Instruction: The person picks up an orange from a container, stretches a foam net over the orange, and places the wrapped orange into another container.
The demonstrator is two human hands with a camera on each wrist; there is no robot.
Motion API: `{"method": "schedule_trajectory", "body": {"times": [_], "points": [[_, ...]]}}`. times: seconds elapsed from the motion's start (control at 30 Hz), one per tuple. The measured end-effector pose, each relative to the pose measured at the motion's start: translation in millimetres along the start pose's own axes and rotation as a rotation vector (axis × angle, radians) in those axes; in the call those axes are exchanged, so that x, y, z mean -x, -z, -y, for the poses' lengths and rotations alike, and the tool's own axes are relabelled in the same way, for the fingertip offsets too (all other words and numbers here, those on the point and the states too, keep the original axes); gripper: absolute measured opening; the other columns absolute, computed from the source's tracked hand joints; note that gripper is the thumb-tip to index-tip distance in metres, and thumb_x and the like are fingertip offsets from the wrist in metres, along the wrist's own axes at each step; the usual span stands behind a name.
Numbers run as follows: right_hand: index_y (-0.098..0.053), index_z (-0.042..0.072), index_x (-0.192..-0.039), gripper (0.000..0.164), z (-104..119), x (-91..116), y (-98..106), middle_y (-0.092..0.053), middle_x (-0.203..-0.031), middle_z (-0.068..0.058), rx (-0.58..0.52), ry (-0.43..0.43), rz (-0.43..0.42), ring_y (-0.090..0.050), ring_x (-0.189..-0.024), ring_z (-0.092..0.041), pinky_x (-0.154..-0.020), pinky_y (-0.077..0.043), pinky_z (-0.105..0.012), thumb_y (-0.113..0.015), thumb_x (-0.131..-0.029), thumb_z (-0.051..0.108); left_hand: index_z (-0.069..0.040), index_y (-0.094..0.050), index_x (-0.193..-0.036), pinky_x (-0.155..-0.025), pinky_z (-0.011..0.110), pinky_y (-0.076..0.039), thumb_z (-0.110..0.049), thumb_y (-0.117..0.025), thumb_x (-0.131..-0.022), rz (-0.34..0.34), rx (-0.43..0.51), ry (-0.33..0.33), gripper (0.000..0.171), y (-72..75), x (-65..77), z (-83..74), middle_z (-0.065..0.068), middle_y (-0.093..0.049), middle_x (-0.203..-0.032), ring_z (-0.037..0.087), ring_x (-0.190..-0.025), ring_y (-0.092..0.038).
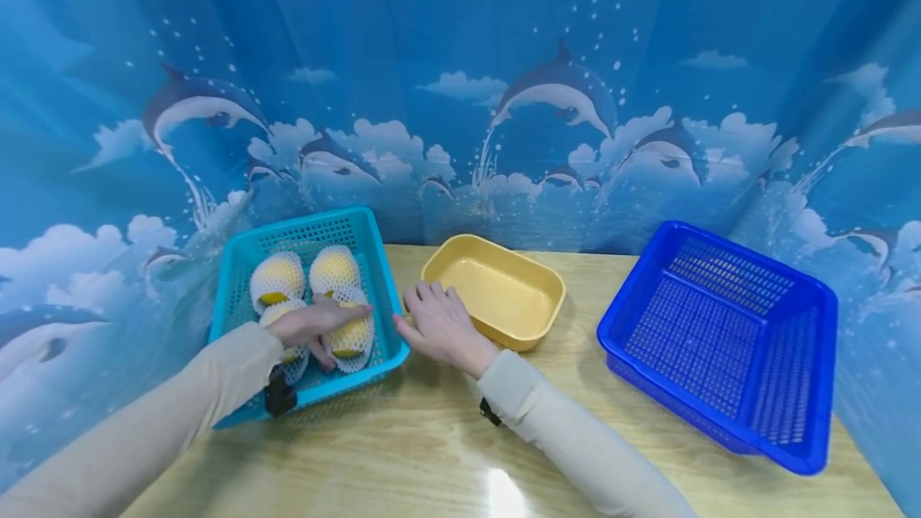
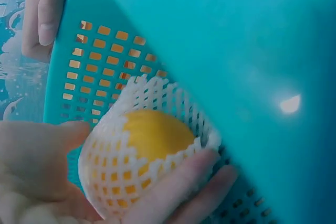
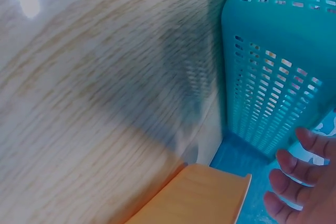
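Note:
My left hand (image 1: pixel 320 322) reaches into the turquoise basket (image 1: pixel 387 270), thumb and fingers curled round a yellow fruit in a white foam net (image 1: pixel 350 334). In the left wrist view that fruit (image 2: pixel 157 135) shows smooth yellow skin through the net's opening, close to the basket wall. Other netted fruits (image 1: pixel 277 278) lie beside it in the basket. Holding nothing, my right hand (image 1: pixel 446 330) has its fingers spread loosely between the basket's right rim and the yellow tray (image 1: pixel 496 294). Its fingertips (image 3: pixel 283 158) appear near the basket's outer wall in the right wrist view.
A dark blue perforated basket (image 1: pixel 829 374) stands at the right on the wooden table (image 1: pixel 403 454). The yellow tray sits between the two baskets, toward the back. Behind the table hangs a blue dolphin-print curtain (image 1: pixel 432 38).

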State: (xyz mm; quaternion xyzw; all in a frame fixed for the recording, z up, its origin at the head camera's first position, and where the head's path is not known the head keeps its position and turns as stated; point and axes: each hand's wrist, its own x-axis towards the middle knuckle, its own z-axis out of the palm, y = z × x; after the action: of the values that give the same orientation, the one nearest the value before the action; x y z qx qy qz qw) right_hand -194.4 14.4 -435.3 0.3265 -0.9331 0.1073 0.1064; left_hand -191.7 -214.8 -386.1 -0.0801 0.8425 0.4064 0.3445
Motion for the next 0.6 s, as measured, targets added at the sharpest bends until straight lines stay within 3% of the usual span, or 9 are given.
{"method": "schedule_trajectory", "body": {"times": [0.13,0.27,0.37,0.6], "points": [[-0.053,0.016,-0.104,0.032,0,0,5,-0.052,-0.095,0.001,-0.017,-0.016,0.029,-0.045,-0.079,-0.016,-0.067,-0.036,-0.03,-0.039,-0.103,0.045,0.011,0.014,-0.15,-0.069,0.045,-0.059,-0.052,-0.042,-0.102,0.041,-0.018,-0.026,0.097,3.5,3.7,-8.1,0.037,0.03,-0.15,0.04,-0.078,-0.068],[-0.054,0.016,-0.106,0.032,-1,0,11,-0.054,-0.097,0.0,-0.028,-0.038,0.053,-0.048,-0.082,-0.017,-0.067,-0.038,-0.031,-0.041,-0.103,0.045,0.01,0.001,-0.153,-0.07,0.045,-0.059,-0.053,-0.041,-0.101,0.051,-0.096,-0.019,0.092,8.4,9.0,-18.3,0.039,0.011,-0.155,0.039,-0.081,-0.069],[-0.054,0.016,-0.108,0.032,-1,-1,16,-0.055,-0.099,0.0,-0.038,-0.045,0.071,-0.05,-0.084,-0.017,-0.069,-0.04,-0.032,-0.043,-0.103,0.046,0.009,-0.009,-0.153,-0.069,0.044,-0.06,-0.054,-0.041,-0.101,0.032,-0.166,-0.014,0.088,13.0,14.1,-24.6,0.04,-0.005,-0.155,0.039,-0.079,-0.07],[-0.057,0.015,-0.111,0.032,-2,-2,35,-0.057,-0.103,-0.001,-0.066,-0.034,0.068,-0.055,-0.091,-0.02,-0.074,-0.044,-0.035,-0.05,-0.101,0.044,0.018,-0.006,-0.148,-0.063,0.043,-0.06,-0.054,-0.043,-0.1,-0.08,-0.3,-0.06,0.094,24.6,25.1,-42.8,0.043,-0.014,-0.15,0.037,-0.07,-0.07]]}}
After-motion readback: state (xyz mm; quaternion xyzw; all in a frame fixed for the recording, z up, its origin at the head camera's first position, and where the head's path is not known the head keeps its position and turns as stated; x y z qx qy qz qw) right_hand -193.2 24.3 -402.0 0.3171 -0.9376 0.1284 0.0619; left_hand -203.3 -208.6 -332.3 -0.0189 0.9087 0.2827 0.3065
